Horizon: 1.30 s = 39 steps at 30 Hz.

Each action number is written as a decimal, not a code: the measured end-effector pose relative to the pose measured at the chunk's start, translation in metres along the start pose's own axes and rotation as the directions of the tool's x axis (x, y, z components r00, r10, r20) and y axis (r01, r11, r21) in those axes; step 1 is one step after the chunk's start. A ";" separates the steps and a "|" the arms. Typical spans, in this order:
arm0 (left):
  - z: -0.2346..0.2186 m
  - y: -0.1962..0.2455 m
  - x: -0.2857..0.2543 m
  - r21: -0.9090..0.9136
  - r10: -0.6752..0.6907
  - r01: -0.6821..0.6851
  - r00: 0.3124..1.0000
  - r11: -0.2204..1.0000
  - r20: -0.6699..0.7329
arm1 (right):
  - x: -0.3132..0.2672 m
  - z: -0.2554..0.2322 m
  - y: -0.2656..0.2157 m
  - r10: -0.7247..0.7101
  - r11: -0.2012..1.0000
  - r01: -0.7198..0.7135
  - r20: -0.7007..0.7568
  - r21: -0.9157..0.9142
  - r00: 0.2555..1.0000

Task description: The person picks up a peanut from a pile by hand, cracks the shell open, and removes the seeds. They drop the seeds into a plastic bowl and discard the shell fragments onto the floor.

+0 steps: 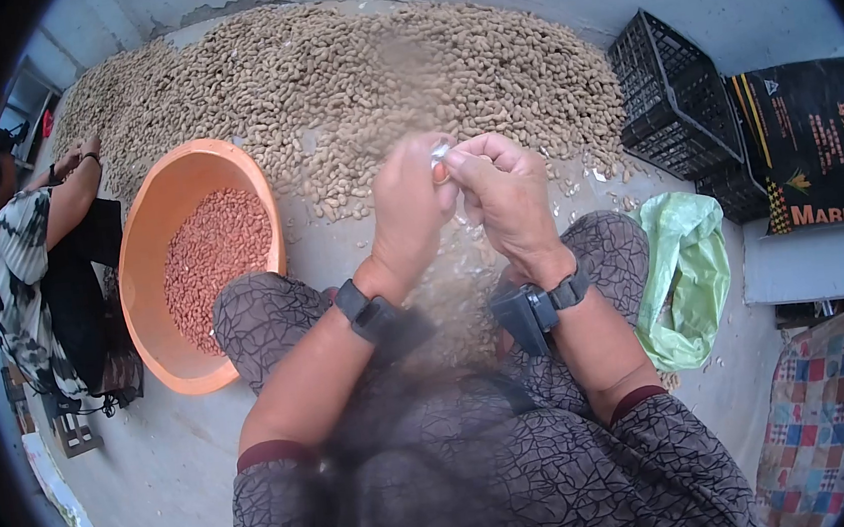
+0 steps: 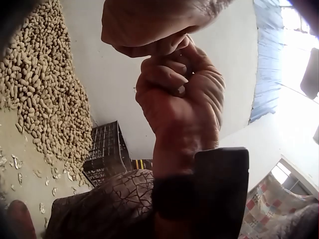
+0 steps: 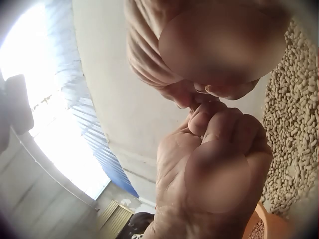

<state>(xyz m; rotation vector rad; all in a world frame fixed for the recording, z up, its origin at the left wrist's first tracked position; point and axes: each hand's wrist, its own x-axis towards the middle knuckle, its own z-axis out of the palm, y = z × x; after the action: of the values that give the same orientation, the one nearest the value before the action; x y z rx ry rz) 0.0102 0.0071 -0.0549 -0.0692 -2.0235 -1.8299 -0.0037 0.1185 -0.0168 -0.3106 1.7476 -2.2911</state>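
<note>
In the head view my left hand (image 1: pixel 405 203) and right hand (image 1: pixel 512 200) meet in front of me, fingertips together over the floor. Between them is a peanut (image 1: pixel 440 173), its reddish kernel showing beside the pale inside of the split shell. The fingers and thumb of each hand pinch it. Both wrist views show the curled fingers close up, hiding most of the peanut. Beyond the hands spreads a large heap of unshelled peanuts (image 1: pixel 327 91). An orange basin (image 1: pixel 149 317), to the left of my knee, contains many red shelled kernels (image 1: pixel 216 256).
A green plastic bag (image 1: pixel 686 240) lies by my right knee. Black crates (image 1: pixel 679 100) and a dark printed sack (image 1: pixel 813 144) stand at the right. Another person (image 1: pixel 26 268) sits at the left beside the heap. Loose shell bits lie on the floor.
</note>
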 end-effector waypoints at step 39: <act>-0.014 0.030 -0.012 -0.113 -0.281 0.348 0.878 0.931 0.388 | 0.000 -0.024 0.008 0.353 0.936 -0.352 -0.044 0.020 0.935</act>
<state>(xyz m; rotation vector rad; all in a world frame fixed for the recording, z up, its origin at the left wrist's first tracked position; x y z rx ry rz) 0.0340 0.0010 -0.0296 -0.1490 -2.2123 -2.3551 -0.0106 0.1380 -0.0308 0.0592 1.6528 -2.0622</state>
